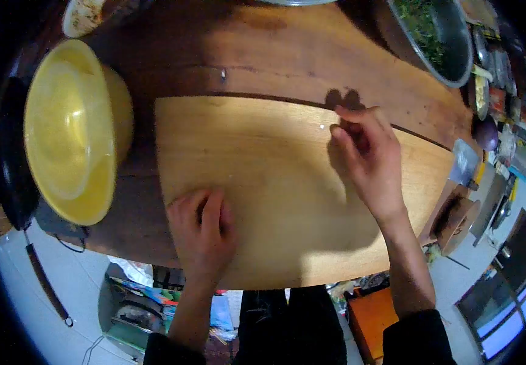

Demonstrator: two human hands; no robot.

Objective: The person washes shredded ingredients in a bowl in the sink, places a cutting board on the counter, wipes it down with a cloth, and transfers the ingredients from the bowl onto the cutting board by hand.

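A pale wooden board [263, 182] lies on the brown table in front of me. Near its left edge, my left hand [205, 228] rests low over the wood. Its fingers are loosely bent, with a dark gap showing between them, and I see nothing held. Over the upper right of the board is my right hand [369, 161], its thumb and forefinger apart with nothing visible between them. A tiny white speck [322, 126] sits on the board just left of those fingertips. The hand's shadow falls at the board's far edge.
Left of the board stands a yellow bowl [106, 182], beside a dark pan [13, 158]. A metal basin [462, 67] holding greens [421, 27] is at the far right. Packages, a purple round item [486, 134] and a cleaver-like blade [489, 204] crowd the right side.
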